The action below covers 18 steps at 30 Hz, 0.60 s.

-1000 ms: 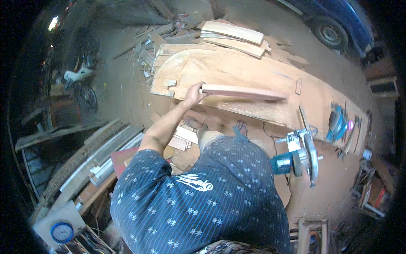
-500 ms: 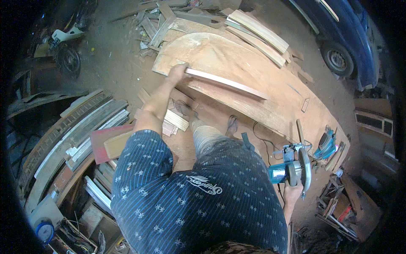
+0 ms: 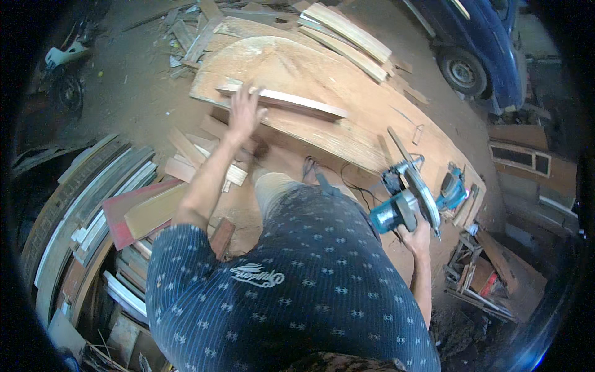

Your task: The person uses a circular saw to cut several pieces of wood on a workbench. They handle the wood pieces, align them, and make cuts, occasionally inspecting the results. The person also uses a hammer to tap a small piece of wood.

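Note:
A pale wooden board (image 3: 304,104) lies along the near edge of a large plywood sheet (image 3: 347,80). My left hand (image 3: 246,115) is over the left part of this board, its fingers spread and not wrapped round it; whether the fingertips touch the wood I cannot tell. On my right, my right hand (image 3: 416,237) grips the rear handle of a teal circular saw (image 3: 390,212). The saw is held up by my side, its round guard turned to the right, and its blade is mostly hidden.
A second teal power tool (image 3: 451,188) rests on the plywood's right end. Planks (image 3: 347,37) are stacked on its far side. A dark cord (image 3: 353,180) trails near my feet. Long boards (image 3: 87,211) lie at left. A blue car (image 3: 477,43) stands far right.
My left hand has let go of the board's end and opened; the board now lies on the plywood. My right hand has raised the circular saw and tilted it.

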{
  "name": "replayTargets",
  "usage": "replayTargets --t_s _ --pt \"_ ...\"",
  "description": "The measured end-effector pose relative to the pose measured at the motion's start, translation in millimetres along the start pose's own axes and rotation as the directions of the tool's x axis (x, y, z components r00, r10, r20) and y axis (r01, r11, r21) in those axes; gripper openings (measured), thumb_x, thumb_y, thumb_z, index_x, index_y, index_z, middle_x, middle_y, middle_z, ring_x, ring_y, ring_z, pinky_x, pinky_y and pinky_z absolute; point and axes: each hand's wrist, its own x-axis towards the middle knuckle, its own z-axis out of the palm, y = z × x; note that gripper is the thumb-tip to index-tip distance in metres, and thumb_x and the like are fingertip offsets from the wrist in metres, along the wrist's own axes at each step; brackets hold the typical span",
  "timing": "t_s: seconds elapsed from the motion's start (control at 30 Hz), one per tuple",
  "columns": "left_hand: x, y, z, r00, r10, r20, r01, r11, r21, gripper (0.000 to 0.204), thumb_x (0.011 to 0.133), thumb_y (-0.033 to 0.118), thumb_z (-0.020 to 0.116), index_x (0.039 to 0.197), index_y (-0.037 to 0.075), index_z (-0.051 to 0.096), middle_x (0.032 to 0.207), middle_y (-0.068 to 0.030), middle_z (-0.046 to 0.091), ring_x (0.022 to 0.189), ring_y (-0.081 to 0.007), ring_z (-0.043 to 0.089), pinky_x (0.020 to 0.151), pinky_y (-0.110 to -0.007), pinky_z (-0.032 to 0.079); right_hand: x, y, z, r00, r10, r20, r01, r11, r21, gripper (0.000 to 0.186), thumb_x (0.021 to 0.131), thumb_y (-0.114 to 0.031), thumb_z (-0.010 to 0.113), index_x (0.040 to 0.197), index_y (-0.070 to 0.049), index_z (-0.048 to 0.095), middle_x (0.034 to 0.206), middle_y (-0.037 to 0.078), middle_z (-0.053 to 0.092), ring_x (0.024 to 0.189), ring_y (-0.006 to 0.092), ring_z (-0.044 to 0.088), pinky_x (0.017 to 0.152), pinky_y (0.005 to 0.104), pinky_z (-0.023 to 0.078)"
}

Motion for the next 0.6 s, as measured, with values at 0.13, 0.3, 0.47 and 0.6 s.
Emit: replayTargets --t_s 0.13,0.3,0.47,0.6 --pt "-36.4 110.0 30.5 0.997 0.075 -0.002 -0.072 0.945 -0.320 0.053 0.085 0.031 0.079 0.129 0.007 0.064 0.136 -0.0215 0.057 0.131 -0.0395 0.049 0.115 -0.049 0.038 34.0 14.8 -3.0 0.999 -0.016 0.051 0.015 1.000 0.010 0.051 0.072 -0.026 0.072 0.113 0.004 0.067 0.094 0.029 0.072 0.090 0.0423 0.071 0.081 0.0487 0.054" --pt "-37.2 208.8 88.1 0.844 -0.015 0.536 0.433 0.608 -0.665 0.054 0.089 0.040 0.077 0.119 -0.004 0.068 0.115 -0.0188 0.073 0.105 -0.0284 0.071 0.092 -0.036 0.056 87.9 8.5 -11.5 0.996 -0.081 -0.040 0.081 0.996 0.022 0.059 0.077 -0.043 0.082 0.113 0.002 0.069 0.096 0.025 0.074 0.092 0.0365 0.074 0.082 0.0455 0.056" --pt "-15.5 249.0 119.1 0.772 -0.194 0.606 0.569 0.636 -0.522 0.057 0.091 0.042 0.076 0.120 -0.005 0.066 0.105 -0.0152 0.074 0.092 -0.0211 0.071 0.082 -0.032 0.057 135.2 7.0 -0.6 0.942 -0.335 -0.024 0.332 0.919 0.210 0.040 0.078 -0.036 0.085 0.099 -0.002 0.076 0.090 0.020 0.075 0.086 0.0339 0.075 0.079 0.0406 0.057" --pt "-11.2 245.5 141.3 0.648 -0.193 0.737 0.751 0.004 -0.660 0.037 0.091 0.039 0.077 0.101 0.005 0.068 0.084 -0.0027 0.066 0.070 -0.0078 0.060 0.058 -0.025 0.048 172.3 11.5 20.1 0.846 -0.533 0.026 0.513 0.826 0.236 0.041 0.078 -0.036 0.085 0.099 -0.002 0.076 0.087 0.021 0.074 0.084 0.0368 0.073 0.078 0.0416 0.057"
